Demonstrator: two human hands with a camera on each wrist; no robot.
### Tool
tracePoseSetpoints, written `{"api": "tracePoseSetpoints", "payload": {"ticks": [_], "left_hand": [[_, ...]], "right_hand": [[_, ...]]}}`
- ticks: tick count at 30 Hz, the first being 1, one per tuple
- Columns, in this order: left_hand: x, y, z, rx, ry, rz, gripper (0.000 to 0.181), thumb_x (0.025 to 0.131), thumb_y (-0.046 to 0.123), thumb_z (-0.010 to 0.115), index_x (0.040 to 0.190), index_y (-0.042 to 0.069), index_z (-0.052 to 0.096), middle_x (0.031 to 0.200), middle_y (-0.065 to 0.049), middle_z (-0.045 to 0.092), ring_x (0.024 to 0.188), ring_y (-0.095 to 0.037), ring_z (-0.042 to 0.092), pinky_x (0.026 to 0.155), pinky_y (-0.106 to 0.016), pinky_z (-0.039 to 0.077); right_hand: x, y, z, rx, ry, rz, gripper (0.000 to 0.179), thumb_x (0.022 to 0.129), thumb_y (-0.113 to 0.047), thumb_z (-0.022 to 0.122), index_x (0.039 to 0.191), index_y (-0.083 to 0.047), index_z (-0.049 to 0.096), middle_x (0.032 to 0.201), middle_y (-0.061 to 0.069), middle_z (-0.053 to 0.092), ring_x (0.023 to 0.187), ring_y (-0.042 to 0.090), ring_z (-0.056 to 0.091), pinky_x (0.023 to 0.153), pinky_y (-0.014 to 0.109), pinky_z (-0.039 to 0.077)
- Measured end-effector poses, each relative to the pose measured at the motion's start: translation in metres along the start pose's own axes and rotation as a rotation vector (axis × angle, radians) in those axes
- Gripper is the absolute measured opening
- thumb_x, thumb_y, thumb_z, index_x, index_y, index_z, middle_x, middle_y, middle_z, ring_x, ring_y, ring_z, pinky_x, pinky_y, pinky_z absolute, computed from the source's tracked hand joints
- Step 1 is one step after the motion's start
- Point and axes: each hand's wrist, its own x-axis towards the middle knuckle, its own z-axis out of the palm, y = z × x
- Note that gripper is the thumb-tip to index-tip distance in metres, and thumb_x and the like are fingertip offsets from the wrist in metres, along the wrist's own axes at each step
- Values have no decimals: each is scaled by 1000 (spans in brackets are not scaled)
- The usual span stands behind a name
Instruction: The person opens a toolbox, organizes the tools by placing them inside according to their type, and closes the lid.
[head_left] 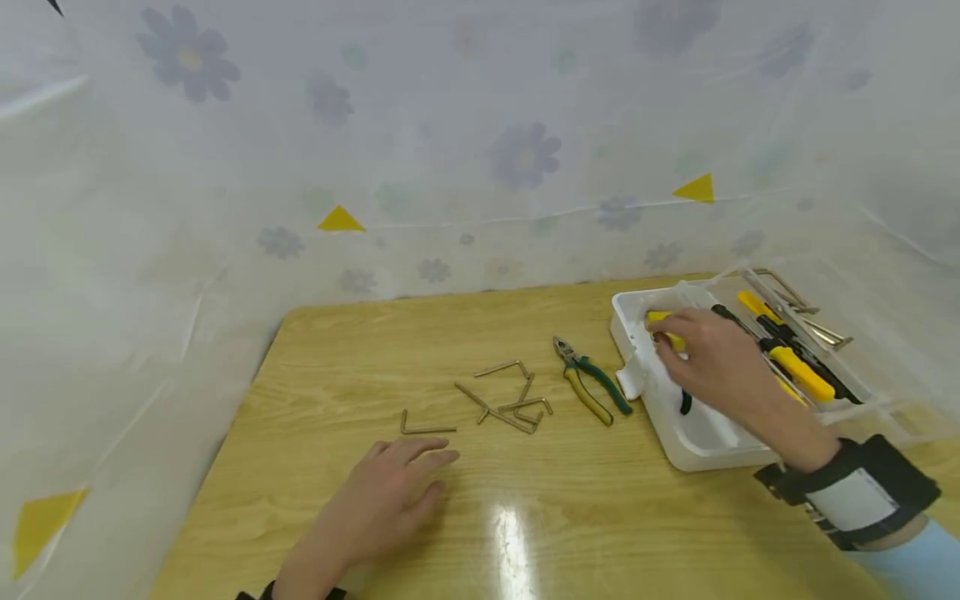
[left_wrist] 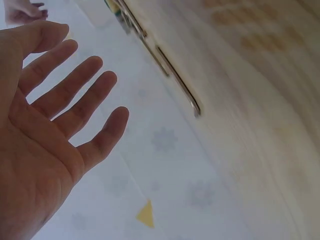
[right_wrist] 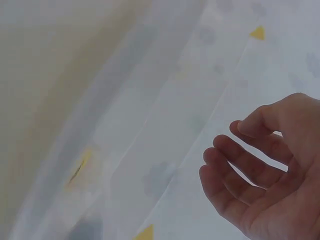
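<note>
My right hand (head_left: pixel 708 354) is over the left part of a white plastic toolbox (head_left: pixel 720 458), its fingers loosely curled. In the right wrist view nothing shows between the fingers of this hand (right_wrist: pixel 270 165). A yellow item (head_left: pixel 677 342) in the box is partly hidden behind the fingertips. The left hand (head_left: pixel 386 504) is low over the wooden table, fingers spread and holding nothing; its palm (left_wrist: pixel 40 150) faces the left wrist camera. Nearest to it lies an L-shaped hex key (head_left: pixel 429 430), with several more hex keys (head_left: pixel 495 412) in a loose heap to the right.
Combination pliers (head_left: pixel 588 379) with green and yellow handles lie between the hex keys and the toolbox. The box's clear lid (head_left: pixel 911 333) is folded back on the right. Yellow-handled screwdrivers (head_left: pixel 801 372) lie inside. A flowered plastic sheet (head_left: pixel 450 167) hangs behind the wooden table (head_left: pixel 360 350).
</note>
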Motion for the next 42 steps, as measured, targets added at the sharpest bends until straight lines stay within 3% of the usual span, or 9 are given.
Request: {"api": "tracePoseSetpoints", "payload": {"ticks": [6,14,17,19,22,26,31,33,42], "left_hand": [[-25,-17,-13,0,-1,-162,39,90,21,78,129,22,70,131,1,70,119,-19,67,88,-48,57],[-53,-31,-18,38,47,-227,40,87,19,80,127,19,71,126,-2,72,112,-22,70,81,-47,57],[-57,-32,-18,43,62,-230,40,87,18,80,126,19,72,125,-2,73,110,-22,71,80,-46,57],[-58,-32,-17,46,65,-230,40,87,18,81,126,19,72,125,-1,73,109,-21,71,79,-44,56],[-59,-31,-17,49,70,-230,41,86,18,81,125,20,72,125,-1,73,106,-21,72,78,-42,55],[-59,-30,-16,51,76,-227,41,85,17,82,125,20,72,124,0,73,106,-20,72,78,-41,55],[-59,-28,-16,37,42,-241,41,86,18,82,125,20,72,125,1,73,109,-19,71,81,-42,58],[-59,-27,-16,34,33,-248,41,86,18,82,126,20,72,126,1,72,109,-18,71,81,-42,58],[-55,-28,-16,27,47,-230,39,87,18,81,125,20,72,125,0,73,109,-20,71,81,-45,58]], "right_hand": [[0,-68,51,107,-151,-127,10,88,-6,74,97,-8,78,90,5,74,77,20,67,55,27,52],[10,-104,99,194,-378,-170,16,93,-11,71,107,-9,78,94,4,71,75,12,63,57,20,47],[17,-110,109,257,-452,-203,26,96,-11,69,120,-8,74,108,9,72,85,16,66,66,25,54],[20,-114,117,275,-505,-227,34,97,-10,66,131,-7,69,121,16,69,99,26,68,81,37,59],[23,-120,126,210,-574,-267,43,100,-11,61,143,-13,61,137,21,62,118,39,63,96,54,56],[20,-121,132,100,-573,-312,35,101,-14,61,135,-15,67,132,16,66,114,37,63,94,53,56],[16,-112,129,113,-505,-264,6,95,-7,69,98,-8,74,96,7,70,88,25,65,77,39,56],[16,-106,125,123,-510,-235,5,94,-6,71,90,-9,72,86,4,66,80,21,62,71,35,53],[10,-92,112,178,-497,-192,8,90,-5,75,91,-12,72,86,0,65,75,9,58,62,23,49]]}}
